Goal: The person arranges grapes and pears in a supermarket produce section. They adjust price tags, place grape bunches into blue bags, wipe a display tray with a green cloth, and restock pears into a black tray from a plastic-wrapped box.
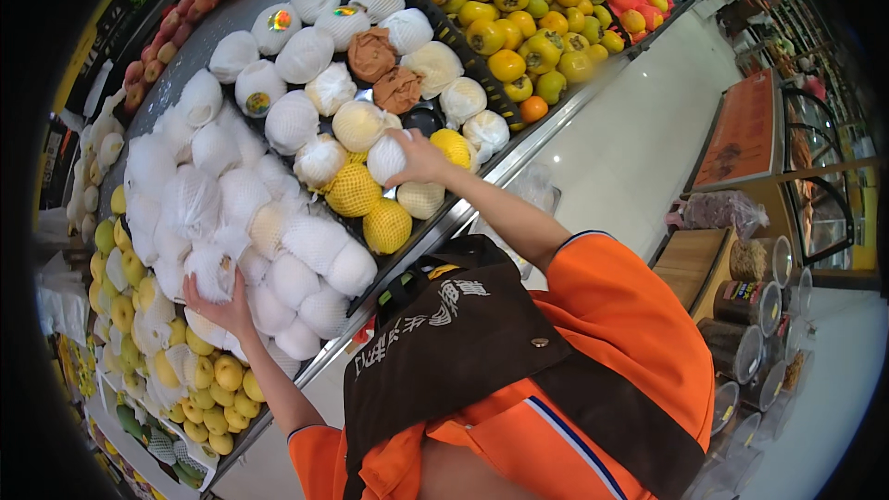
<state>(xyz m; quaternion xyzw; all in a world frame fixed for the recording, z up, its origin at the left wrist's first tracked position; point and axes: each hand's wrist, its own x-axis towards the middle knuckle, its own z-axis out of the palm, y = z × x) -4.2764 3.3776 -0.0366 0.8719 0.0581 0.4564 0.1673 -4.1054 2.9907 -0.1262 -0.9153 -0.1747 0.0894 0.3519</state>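
My left hand is at the near edge of a pile of fruit in white foam nets. Its thumb and fingers are around a white-wrapped fruit that has a label on it. Farther right, my right hand curls over a round fruit in a white foam net, its fingertips partly hidden. Beside that hand are a cream-coloured wrapped fruit and fruit in yellow foam nets. Two fruits in brown paper sit farther back, near an unfilled black tray pocket.
A black slatted divider separates the wrapped fruit from loose persimmons. Yellow pears lie on the left. A metal rail edges the display. Behind on the right stand clear jars and a glass-fronted case.
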